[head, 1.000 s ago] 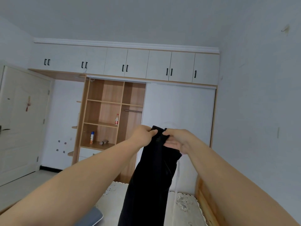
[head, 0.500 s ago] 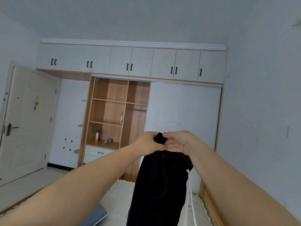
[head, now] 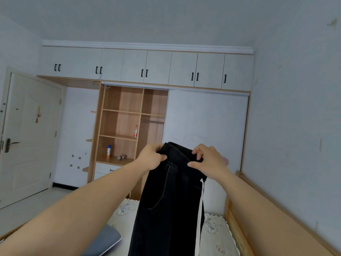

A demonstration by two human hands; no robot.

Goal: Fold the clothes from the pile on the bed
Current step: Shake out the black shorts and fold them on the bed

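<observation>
- Head view: both hands raised at chest height, holding black trousers [head: 169, 200] by the elastic waistband.
- Left hand [head: 151, 157] clenched on the waistband's left end; right hand [head: 208, 161] pinching the right end, thumb in front, fingers over the top edge. Both grips taken, neither released.
- Trousers hang straight down from the grips, long axis vertical, legs together, white side stripe along the right edge. Hems run out of view at the bottom.
- The 2 hands sit near each other, so the waistband looks bunched rather than stretched flat. Neither hand is clearly nearer the garment.
- Bed [head: 215, 231] lies directly under the hanging cloth; grey pillow [head: 107, 241] down left, wooden bed frame [head: 238, 209] and wall close on the right.
- Judgement: more free room to the left and forward; lowering onto the mattress should keep clear of the pillow.
- Pile not in view.
</observation>
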